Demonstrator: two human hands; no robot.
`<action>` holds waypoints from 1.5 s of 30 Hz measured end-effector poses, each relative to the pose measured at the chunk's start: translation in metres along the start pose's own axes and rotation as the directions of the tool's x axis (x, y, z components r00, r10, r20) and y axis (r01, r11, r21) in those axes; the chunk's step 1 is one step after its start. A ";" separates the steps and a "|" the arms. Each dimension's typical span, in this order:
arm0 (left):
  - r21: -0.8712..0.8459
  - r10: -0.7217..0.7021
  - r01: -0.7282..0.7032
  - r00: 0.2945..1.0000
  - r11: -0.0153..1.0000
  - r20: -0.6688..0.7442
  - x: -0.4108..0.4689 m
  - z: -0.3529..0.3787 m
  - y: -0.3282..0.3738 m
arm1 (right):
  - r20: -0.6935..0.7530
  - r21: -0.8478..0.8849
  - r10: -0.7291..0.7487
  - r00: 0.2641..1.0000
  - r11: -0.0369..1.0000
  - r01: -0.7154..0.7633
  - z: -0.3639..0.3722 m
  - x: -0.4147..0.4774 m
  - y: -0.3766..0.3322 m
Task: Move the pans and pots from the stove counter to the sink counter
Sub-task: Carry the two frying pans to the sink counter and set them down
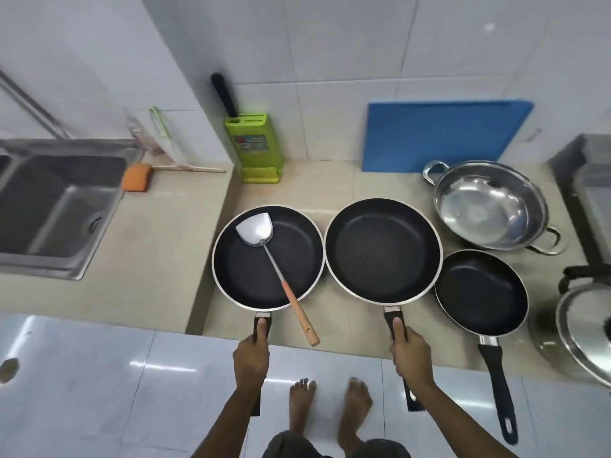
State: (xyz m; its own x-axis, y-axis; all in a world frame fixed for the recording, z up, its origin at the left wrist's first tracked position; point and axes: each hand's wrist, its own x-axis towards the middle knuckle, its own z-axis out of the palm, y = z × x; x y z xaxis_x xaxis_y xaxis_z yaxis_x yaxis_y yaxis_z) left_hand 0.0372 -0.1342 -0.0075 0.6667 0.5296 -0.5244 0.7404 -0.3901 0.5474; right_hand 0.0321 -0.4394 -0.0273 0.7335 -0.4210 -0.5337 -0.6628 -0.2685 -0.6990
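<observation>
Two large black frying pans sit side by side at the counter's front. My left hand (pixel 252 358) grips the handle of the left pan (pixel 251 279), thumb on top; a steel spatula (pixel 264 239) with a wooden handle lies in it. My right hand (pixel 410 355) grips the handle of the middle pan (pixel 383 252) the same way. A smaller black pan (pixel 481 292) rests to the right, its handle jutting over the edge. Behind it stands a two-handled steel pot (pixel 489 209). The steel sink (pixel 56 206) lies at the left.
A green knife block (pixel 256 147) and a blue cutting board (pixel 443 137) stand against the tiled wall. An orange sponge (pixel 136 177) lies by the sink. A lidded steel pot (pixel 585 332) sits at the far right. My bare feet are on the tiled floor below.
</observation>
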 end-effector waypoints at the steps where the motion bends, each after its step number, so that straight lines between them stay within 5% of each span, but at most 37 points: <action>1: -0.009 0.007 -0.007 1.000 1.000 -0.014 -0.004 -0.002 0.002 | -0.001 -0.004 -0.020 1.000 1.000 0.020 -0.004 0.002 -0.003; 12: -0.198 -0.031 0.008 0.993 0.980 -0.113 -0.020 -0.057 0.039 | 0.095 -0.087 -0.285 0.954 0.952 0.293 -0.004 0.000 -0.100; 20: -0.366 -0.136 0.027 0.951 0.930 -0.276 -0.012 -0.174 -0.024 | 0.276 -0.029 -0.385 0.881 0.912 0.408 0.060 -0.067 -0.173; 32: -0.453 -0.266 0.072 0.885 0.889 -0.383 0.015 -0.390 -0.177 | 0.522 0.061 -0.443 0.729 0.872 0.486 0.290 -0.218 -0.255; 45: -0.643 -0.520 0.148 0.732 0.752 -0.440 0.121 -0.566 -0.310 | 0.703 0.026 -0.436 0.562 0.805 0.592 0.573 -0.348 -0.340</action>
State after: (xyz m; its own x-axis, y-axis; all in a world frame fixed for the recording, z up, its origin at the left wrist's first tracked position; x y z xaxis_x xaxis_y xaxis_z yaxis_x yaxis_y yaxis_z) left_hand -0.1602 0.4771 0.1287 0.0654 0.9221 -0.3814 0.6003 0.2690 0.7532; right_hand 0.0890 0.2945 0.1238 0.8071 0.4895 -0.3300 -0.0957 -0.4431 -0.8913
